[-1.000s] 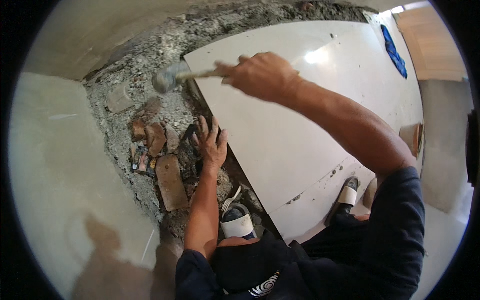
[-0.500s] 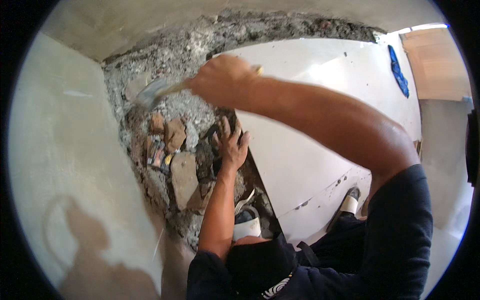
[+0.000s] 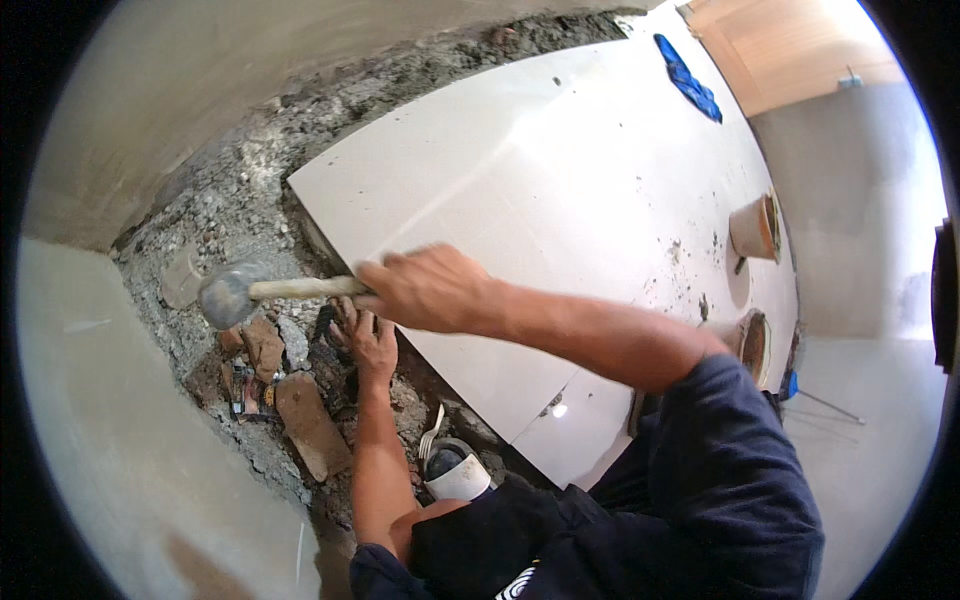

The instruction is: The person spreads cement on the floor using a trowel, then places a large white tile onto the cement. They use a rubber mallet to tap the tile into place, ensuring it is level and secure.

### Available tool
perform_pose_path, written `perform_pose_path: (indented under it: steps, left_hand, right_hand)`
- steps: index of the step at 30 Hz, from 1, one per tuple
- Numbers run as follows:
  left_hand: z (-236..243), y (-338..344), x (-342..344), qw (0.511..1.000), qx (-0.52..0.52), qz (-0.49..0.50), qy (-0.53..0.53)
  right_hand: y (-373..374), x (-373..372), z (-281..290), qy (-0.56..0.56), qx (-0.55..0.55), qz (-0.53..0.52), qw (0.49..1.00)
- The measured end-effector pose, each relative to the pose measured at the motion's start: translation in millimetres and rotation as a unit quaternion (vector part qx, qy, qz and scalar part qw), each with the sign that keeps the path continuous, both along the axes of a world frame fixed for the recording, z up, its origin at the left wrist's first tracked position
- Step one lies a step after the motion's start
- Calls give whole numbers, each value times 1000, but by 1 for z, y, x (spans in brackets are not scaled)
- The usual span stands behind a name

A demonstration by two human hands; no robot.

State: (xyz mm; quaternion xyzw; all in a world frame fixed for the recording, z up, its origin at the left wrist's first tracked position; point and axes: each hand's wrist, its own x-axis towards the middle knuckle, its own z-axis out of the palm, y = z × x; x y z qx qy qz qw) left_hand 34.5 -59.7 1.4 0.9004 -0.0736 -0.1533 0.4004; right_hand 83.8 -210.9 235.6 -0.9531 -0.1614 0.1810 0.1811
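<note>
My right hand [image 3: 425, 287] is closed round the pale wooden handle of a hammer [image 3: 300, 288]. Its rounded grey head hovers over broken stones and reads slightly blurred. Just below the handle, my left hand [image 3: 370, 350] rests among dark rubble beside the edge of the white floor tiles [image 3: 480, 200], fingers apart and partly bent. What lies under its fingertips is hard to make out. Brown brick pieces [image 3: 264, 348] and a longer flat stone [image 3: 312, 425] lie left of that hand, with a small printed packet [image 3: 252, 393] between them.
Grey rubble [image 3: 235, 190] fills a strip along the bare walls. A white fork [image 3: 432, 432] lies by my sandalled foot [image 3: 460, 475]. Two buckets, one tipped [image 3: 752, 230] and one lower down [image 3: 757, 345], stand at the right. A blue crumpled cloth or bag [image 3: 687, 80] lies near a wooden door [image 3: 790, 45].
The view has turned, showing more floor at the right. My right hand has come down and nearer my left hand, still gripping the hammer. My left hand stays by the tile edge.
</note>
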Motion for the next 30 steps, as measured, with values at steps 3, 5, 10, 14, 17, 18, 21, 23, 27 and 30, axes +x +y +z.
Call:
perform_pose_path:
  steps: [3, 5, 10, 14, 17, 18, 21, 23, 27, 30]
  left_hand:
    - [-13, 4, 1, 996, -3, 0, -87]
    - [-21, 7, 4, 995, -8, -9, -97]
    - [-27, 18, 16, 999, 26, -5, -31]
    - [-23, 19, 19, 1000, 8, 6, -28]
    - [-18, 14, 19, 999, 28, -6, -34]
    - [-15, 15, 19, 999, 30, 0, -21]
    - [-9, 15, 20, 993, 82, -61, -58]
    - [-4, 13, 18, 994, 88, -64, -18]
    - [4, -6, -12, 974, 172, -65, -135]
    - [24, -8, -70, 936, 176, -167, -254]
  right_hand:
    - [-41, -68, -5, 66, 61, -195, 977]
    - [-72, -107, -12, 88, 61, -313, 944]
    - [-176, -150, -50, 16, 4, -493, 870]
    - [-236, -189, -77, 20, -33, -569, 821]
    - [-252, -231, -95, 63, -43, -607, 791]
    - [-253, -243, -101, 66, -45, -611, 788]
    - [-259, -268, -113, 90, -54, -618, 779]
    - [-259, -280, -116, 81, -53, -614, 783]
    - [-252, -300, -117, 51, -66, -622, 778]
    - [-243, -308, -116, 61, -45, -631, 772]
